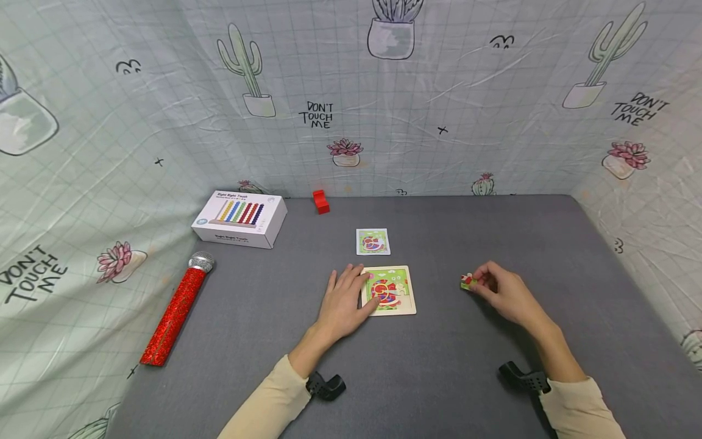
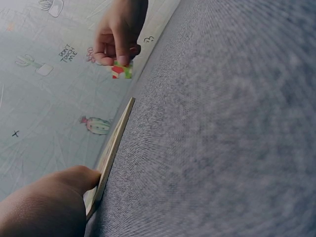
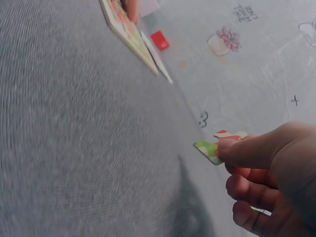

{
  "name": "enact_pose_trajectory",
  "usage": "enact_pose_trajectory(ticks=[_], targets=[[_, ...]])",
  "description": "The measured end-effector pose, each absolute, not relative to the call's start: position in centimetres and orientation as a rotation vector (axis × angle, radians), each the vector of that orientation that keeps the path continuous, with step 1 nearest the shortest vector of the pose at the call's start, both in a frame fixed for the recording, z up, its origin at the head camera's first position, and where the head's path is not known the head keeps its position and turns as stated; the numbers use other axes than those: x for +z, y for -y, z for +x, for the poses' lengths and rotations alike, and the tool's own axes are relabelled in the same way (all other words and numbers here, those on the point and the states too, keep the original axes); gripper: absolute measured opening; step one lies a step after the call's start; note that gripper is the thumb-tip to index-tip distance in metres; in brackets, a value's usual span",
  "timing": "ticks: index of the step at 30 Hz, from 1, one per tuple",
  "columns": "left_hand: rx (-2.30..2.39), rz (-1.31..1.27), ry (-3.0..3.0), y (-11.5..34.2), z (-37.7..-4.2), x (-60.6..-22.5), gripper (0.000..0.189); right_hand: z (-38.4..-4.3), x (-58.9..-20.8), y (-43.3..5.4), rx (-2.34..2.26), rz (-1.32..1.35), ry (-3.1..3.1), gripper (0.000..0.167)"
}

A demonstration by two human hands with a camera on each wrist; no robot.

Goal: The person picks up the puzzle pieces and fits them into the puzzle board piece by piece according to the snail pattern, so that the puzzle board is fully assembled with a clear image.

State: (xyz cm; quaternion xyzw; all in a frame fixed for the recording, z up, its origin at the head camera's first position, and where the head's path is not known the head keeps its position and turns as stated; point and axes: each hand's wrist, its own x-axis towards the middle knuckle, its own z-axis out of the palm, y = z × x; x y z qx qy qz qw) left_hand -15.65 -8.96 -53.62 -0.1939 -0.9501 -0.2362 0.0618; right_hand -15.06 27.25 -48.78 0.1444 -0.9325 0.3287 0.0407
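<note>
A wooden-framed picture puzzle (image 1: 407,305) with a green, red and purple picture lies flat at the middle of the table. My left hand (image 1: 343,303) rests across its left side, fingers extended, covering part of the picture. In the left wrist view, the thumb lies along the edge of the frame (image 2: 116,143). To the right of the puzzle, my right hand (image 1: 507,294) pinches a small green, red and cream puzzle piece (image 1: 467,281) between thumb and fingers. The right wrist view shows this puzzle piece (image 3: 208,151) raised off the tabletop, partly hidden by the thumb.
A square picture card (image 1: 373,242) lies just beyond the puzzle. Farther back are a red block (image 1: 321,202) and a white box (image 1: 239,218) with coloured bars printed on it. A glittery red microphone (image 1: 178,311) lies along the left edge. Printed cloth (image 1: 406,122) hangs behind the table.
</note>
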Motion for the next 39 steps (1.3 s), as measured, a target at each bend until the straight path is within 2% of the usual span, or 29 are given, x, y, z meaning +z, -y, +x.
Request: enact_pose_trajectory(ticks=[26, 39], targets=[[-0.714, -0.589, 2.879, 9.0, -15.7, -53.6, 0.061, -15.7, -45.5, -21.9, 0.983, 0.584, 2.756, 0.014], [-0.716, -0.591, 2.882, 9.0, -15.7, -53.6, 0.062, -16.3, -45.8, -18.3, 1.053, 0.701, 2.761, 0.015]])
